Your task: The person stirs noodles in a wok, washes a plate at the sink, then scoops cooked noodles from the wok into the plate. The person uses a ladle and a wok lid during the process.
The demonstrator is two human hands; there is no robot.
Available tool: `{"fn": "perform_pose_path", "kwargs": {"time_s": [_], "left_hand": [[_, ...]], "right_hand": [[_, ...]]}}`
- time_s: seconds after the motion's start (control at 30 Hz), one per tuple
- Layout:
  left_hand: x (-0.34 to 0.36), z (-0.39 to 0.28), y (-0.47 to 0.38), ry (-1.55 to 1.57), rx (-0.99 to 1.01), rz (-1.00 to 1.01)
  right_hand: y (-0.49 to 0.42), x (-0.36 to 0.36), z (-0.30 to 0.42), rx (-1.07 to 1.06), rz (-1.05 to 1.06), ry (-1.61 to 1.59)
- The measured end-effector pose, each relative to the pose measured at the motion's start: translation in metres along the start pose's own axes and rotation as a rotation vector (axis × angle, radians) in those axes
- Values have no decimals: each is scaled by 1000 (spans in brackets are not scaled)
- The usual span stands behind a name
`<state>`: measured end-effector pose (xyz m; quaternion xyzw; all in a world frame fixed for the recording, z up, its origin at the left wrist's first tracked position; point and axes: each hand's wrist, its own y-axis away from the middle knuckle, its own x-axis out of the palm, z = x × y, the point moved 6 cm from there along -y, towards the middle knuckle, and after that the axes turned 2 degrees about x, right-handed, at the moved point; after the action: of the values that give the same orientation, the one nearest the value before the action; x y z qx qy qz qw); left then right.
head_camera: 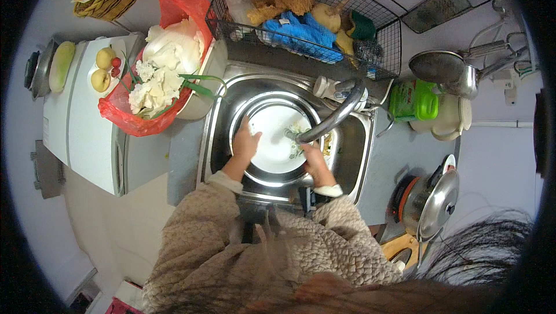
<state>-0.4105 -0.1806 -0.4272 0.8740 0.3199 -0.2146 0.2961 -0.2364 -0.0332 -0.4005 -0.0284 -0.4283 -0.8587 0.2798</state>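
Observation:
A white plate or shallow bowl (274, 154) with a floral pattern lies within a round stainless steel basin (270, 180) in the metal sink (354, 153). My left hand (246, 141) grips its left edge, the thumb over the inner side. At the lower right edge, my right hand (316, 163) holds it too, its fingers partly hidden below the faucet. The curved faucet spout (336, 118) reaches over the plate's right side, and water seems to fall there. Yellowish scraps (327, 143) show just right of the basin.
A red plastic bag (126, 116) of cabbage leaves stands left of the sink. A black wire basket (299, 46) with cloths hangs behind. To the right are a green container (412, 101), hanging pans (436, 66) and a lidded pot (438, 203) on a lit orange-rimmed burner (408, 199).

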Motion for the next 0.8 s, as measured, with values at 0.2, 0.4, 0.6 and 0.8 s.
{"fn": "perform_pose_path", "kwargs": {"time_s": [0.2,0.4,0.6,0.8], "left_hand": [[60,-81,-8,-587,240,-12],[72,-114,65,-105,788,582],[32,-82,20,-572,460,119],[85,-126,47,-179,676,520]], "right_hand": [[-2,5,-5,-170,-100,88],[4,-21,25,-298,-118,49],[15,-16,10,-167,-211,312],[6,-16,15,-245,-136,159]]}}
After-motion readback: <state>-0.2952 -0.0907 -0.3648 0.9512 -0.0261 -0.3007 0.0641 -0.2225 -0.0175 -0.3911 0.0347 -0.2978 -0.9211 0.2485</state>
